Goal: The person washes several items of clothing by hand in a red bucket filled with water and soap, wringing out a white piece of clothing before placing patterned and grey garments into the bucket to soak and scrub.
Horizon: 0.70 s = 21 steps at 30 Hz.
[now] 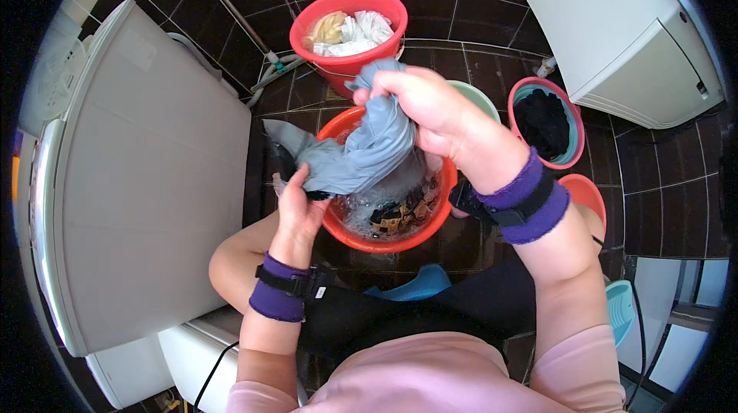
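A wet grey-blue garment [369, 150] hangs bunched between my two hands, over an orange-red plastic basin [385, 247]. My right hand [424, 104] grips its upper end, raised above the basin's far side. Lower down, my left hand [301, 202] holds the other side of the cloth by the basin's left rim. A dark part of the cloth shows near my left fingers. Sudsy water [360, 214] fills the basin, and a black-and-tan patterned cloth [398, 217] lies in it. The garment hides the basin's far left part.
A red bucket [349, 64] with white and yellow cloths stands behind the basin. To the right are a pale green basin [475, 98] and a pink basin [578, 136] holding black cloth. White appliances [150, 182] [622, 38] flank the space. A teal washboard [620, 312] is at lower right.
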Tool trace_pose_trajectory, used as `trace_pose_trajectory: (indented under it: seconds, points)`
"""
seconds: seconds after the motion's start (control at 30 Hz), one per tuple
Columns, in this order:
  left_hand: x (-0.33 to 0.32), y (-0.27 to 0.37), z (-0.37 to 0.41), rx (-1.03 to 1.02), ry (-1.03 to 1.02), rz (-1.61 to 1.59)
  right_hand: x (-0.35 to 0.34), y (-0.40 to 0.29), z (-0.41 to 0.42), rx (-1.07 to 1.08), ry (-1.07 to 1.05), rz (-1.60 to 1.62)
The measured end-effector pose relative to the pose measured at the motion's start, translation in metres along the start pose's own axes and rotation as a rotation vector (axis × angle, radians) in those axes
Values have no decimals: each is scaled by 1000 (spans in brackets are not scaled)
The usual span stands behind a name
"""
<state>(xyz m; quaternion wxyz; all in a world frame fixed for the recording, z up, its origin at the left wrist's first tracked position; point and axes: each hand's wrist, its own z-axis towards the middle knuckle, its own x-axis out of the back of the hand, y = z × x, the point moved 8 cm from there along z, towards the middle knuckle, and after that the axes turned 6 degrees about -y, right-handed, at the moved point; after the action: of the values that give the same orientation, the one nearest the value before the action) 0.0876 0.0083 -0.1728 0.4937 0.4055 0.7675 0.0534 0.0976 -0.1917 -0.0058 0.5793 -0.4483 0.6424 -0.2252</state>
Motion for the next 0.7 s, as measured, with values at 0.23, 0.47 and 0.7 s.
trace_pose_trajectory:
  seconds: [0.23,0.47,0.7]
  points:
    - [-58,-19,-20,107,-111,12,-87,-99,-27,457,-273,-517]
    - [-93,-24,-35,140,-288,18,-131,-153,-62,734,-360,-909]
    - [5,-94,-2,356,84,50,-40,-23,20,299,-261,-679]
